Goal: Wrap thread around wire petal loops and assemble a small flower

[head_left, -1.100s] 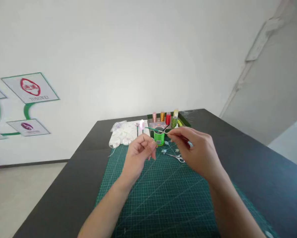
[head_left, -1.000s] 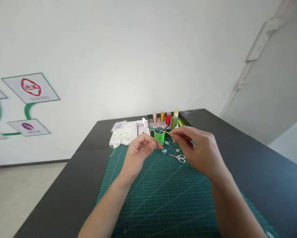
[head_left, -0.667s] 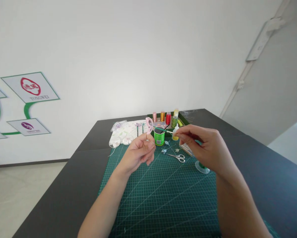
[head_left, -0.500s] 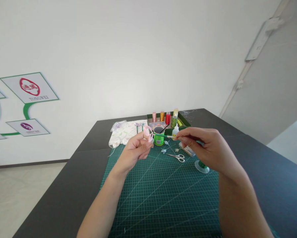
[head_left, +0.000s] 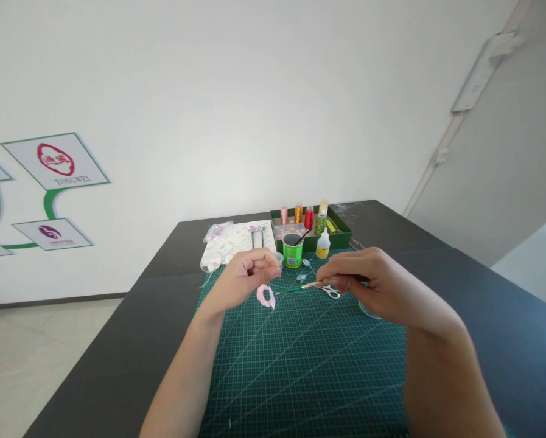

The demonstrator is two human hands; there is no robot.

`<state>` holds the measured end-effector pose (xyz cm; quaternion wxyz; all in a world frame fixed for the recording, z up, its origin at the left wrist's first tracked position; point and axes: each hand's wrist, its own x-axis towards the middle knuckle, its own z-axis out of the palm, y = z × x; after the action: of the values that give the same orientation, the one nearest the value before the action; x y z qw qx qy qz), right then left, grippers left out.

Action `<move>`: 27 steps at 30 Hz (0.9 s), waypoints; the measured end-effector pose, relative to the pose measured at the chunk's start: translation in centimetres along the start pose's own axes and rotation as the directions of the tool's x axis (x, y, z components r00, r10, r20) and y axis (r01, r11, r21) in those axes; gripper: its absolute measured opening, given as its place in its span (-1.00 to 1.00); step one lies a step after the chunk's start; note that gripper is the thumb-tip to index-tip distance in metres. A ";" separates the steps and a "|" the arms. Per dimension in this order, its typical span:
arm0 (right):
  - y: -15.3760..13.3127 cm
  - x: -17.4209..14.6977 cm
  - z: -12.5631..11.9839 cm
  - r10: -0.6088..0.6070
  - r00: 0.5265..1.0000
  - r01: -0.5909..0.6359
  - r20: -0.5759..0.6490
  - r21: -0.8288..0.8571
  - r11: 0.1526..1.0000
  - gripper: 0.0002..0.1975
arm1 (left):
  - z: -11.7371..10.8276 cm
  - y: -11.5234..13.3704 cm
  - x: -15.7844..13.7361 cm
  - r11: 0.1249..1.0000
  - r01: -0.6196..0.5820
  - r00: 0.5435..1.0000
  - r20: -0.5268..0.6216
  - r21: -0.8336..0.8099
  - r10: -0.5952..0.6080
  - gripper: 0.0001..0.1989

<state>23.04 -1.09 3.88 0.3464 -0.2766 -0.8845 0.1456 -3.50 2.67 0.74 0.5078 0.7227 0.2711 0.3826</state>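
Note:
My right hand (head_left: 361, 277) pinches the bare, pale end of a thin green-wrapped stem (head_left: 290, 290) between thumb and fingers. The stem points left, and at its far end is a pink ring-shaped petal piece (head_left: 260, 298), just below my left hand (head_left: 249, 277). That hand is curled, thumb near the fingertips; whether something small is between them is hidden. White-handled scissors (head_left: 331, 293) lie on the green cutting mat (head_left: 300, 365), partly behind my right hand. A clear round disc (head_left: 368, 311) shows beneath the right wrist. Small pale-blue pieces (head_left: 302, 277) lie near the scissors.
A green can (head_left: 293, 254) holds a dark stick. Right of it stands a glue bottle (head_left: 322, 244). Behind, a green box (head_left: 342, 236) holds several thread spools. A white pad (head_left: 236, 237) with flower pieces lies at the back left of the dark table (head_left: 117, 340).
My left hand has let go of the pink piece, which now hangs lower. My right hand has moved slightly down and left, tilting the stem.

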 end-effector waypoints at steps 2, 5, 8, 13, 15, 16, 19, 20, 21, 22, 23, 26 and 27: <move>0.1 -0.1 0.0 0.013 0.999 -0.012 0.039 -0.006 1.000 -0.76 | -0.2 0.1 -0.1 0.998 0.008 1.000 -0.025 0.066 -0.006 -0.65; 0.0 -0.2 -0.1 0.057 0.997 -0.055 0.059 -0.040 0.998 -0.74 | -0.3 0.4 -0.2 0.982 0.000 0.995 -0.098 0.189 0.019 -0.66; 0.0 -0.5 -0.1 0.106 0.993 -0.102 0.046 -0.074 0.992 -0.73 | -0.2 0.7 -0.3 0.962 -0.027 0.985 -0.159 0.271 0.072 -0.69; 0.0 -0.9 -0.2 0.130 0.991 -0.132 -0.023 -0.171 0.976 -0.72 | 0.3 1.1 -0.5 0.937 -0.067 0.961 -0.230 0.344 0.154 -0.72; -0.1 -1.1 -0.1 0.142 0.988 -0.152 -0.056 -0.245 0.957 -0.71 | 0.5 1.2 -0.6 0.928 -0.079 0.950 -0.255 0.365 0.181 -0.73; -0.2 -1.1 0.0 0.151 0.986 -0.165 -0.069 -0.284 0.945 -0.71 | 0.6 1.2 -0.6 0.922 -0.084 0.943 -0.270 0.378 0.197 -0.73; -0.5 -1.2 0.4 0.159 0.983 -0.184 -0.097 -0.377 0.908 -0.70 | 1.0 1.4 -0.7 0.901 -0.105 0.919 -0.304 0.421 0.249 -0.74; -0.7 -1.2 0.5 0.150 0.983 -0.182 -0.109 -0.398 0.899 -0.70 | 1.2 1.5 -0.8 0.895 -0.109 0.915 -0.309 0.433 0.261 -0.74; -0.8 -1.2 0.7 0.139 0.983 -0.178 -0.123 -0.415 0.892 -0.71 | 1.3 1.7 -0.8 0.889 -0.112 0.911 -0.311 0.444 0.270 -0.74; -0.9 -1.1 0.8 0.127 0.983 -0.173 -0.135 -0.430 0.886 -0.71 | 1.5 1.8 -0.9 0.885 -0.111 0.909 -0.314 0.452 0.275 -0.74; -1.0 -1.1 0.9 0.118 0.982 -0.171 -0.144 -0.444 0.880 -0.72 | 1.6 1.8 -1.0 0.882 -0.109 0.905 -0.321 0.458 0.279 -0.74; -1.4 -1.0 1.1 0.108 0.982 -0.170 -0.155 -0.476 0.863 -0.73 | 2.0 2.1 -1.2 0.883 -0.105 0.895 -0.343 0.457 0.284 -0.75; -1.5 -0.9 1.2 0.107 0.982 -0.171 -0.157 -0.483 0.859 -0.73 | 2.1 2.2 -1.3 0.886 -0.106 0.892 -0.350 0.452 0.285 -0.75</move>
<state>22.20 -2.94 3.23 0.3073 -0.4276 -0.8465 -0.0786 -2.47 -0.20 2.00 0.2299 0.7434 0.3709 0.5069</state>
